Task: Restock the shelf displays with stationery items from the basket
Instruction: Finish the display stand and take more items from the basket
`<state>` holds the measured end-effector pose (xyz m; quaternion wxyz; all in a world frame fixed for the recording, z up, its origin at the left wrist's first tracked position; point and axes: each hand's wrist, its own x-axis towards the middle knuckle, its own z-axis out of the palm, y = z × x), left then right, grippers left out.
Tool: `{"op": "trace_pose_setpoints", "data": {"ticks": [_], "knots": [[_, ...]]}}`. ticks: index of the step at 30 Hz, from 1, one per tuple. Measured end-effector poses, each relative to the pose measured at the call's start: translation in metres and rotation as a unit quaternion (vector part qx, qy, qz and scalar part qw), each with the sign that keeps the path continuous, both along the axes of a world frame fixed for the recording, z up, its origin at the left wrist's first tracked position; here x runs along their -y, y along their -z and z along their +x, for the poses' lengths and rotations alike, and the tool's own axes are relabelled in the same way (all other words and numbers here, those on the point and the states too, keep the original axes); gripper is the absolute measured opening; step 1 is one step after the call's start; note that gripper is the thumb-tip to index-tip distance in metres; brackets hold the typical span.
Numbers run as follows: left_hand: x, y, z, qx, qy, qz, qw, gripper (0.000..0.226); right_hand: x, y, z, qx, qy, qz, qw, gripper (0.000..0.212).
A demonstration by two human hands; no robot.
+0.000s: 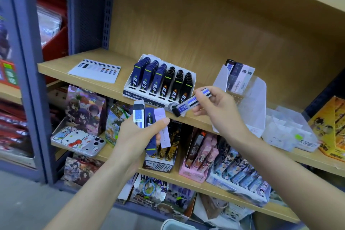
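Observation:
My left hand [136,134] grips a small fan of pencil lead cases [149,119]: a white and black one, a navy one and a pale lilac one. My right hand [216,106] pinches a single blue and white lead case [188,103], tilted, just in front of the upper wooden shelf [89,86]. Behind it stands a white display box [160,82] holding rows of navy and black lead cases. To the right, a clear plastic display stand [242,84] holds a few lilac and dark cases at its back. The basket's pale rim [175,225] shows at the bottom edge.
A printed card [94,70] lies flat on the upper shelf's left part. A clear plastic box [287,130] and a yellow box [330,129] sit at the right. Lower shelves hold card packs, phone cases and boxed goods. A grey metal upright [29,73] stands at the left.

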<state>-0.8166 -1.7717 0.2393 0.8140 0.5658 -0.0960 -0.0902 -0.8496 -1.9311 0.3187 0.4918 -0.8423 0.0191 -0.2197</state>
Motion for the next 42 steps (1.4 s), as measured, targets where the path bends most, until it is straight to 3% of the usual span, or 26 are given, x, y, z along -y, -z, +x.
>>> {"op": "trace_pose_setpoints", "data": {"ticks": [5,9,12,19,23,28,32,39,42], "knots": [[-0.006,-0.001,0.008,0.002,-0.024,-0.011,1.000,0.014,0.024,-0.027,0.015,0.091,0.089,-0.069,0.989,0.016],[-0.001,-0.006,0.010,0.004,-0.017,-0.019,1.000,0.019,0.066,-0.048,0.023,0.170,0.216,-0.143,0.951,0.014],[0.009,-0.008,0.010,0.006,-0.013,-0.023,1.000,0.020,0.097,-0.060,0.032,0.174,0.272,-0.196,0.926,0.013],[0.033,-0.008,0.006,-0.010,0.018,-0.038,0.999,0.013,0.121,-0.071,0.052,0.111,0.231,-0.259,0.931,0.017],[0.037,-0.007,0.009,-0.008,0.020,-0.036,0.999,0.016,0.122,-0.074,0.061,0.044,0.193,-0.295,0.935,0.015],[0.038,-0.006,0.014,-0.007,0.020,-0.040,0.999,0.024,0.120,-0.076,0.069,0.025,0.170,-0.351,0.920,0.016],[0.040,-0.005,0.016,-0.014,0.021,-0.042,0.999,0.018,0.123,-0.069,0.078,0.049,0.183,-0.336,0.923,0.020],[0.043,-0.005,0.016,-0.024,0.021,-0.046,0.998,0.015,0.127,-0.061,0.082,0.081,0.250,-0.399,0.879,0.021],[0.044,-0.006,0.017,-0.040,0.010,-0.045,0.998,0.013,0.110,-0.051,0.069,0.143,0.253,-0.345,0.893,0.022]]}}
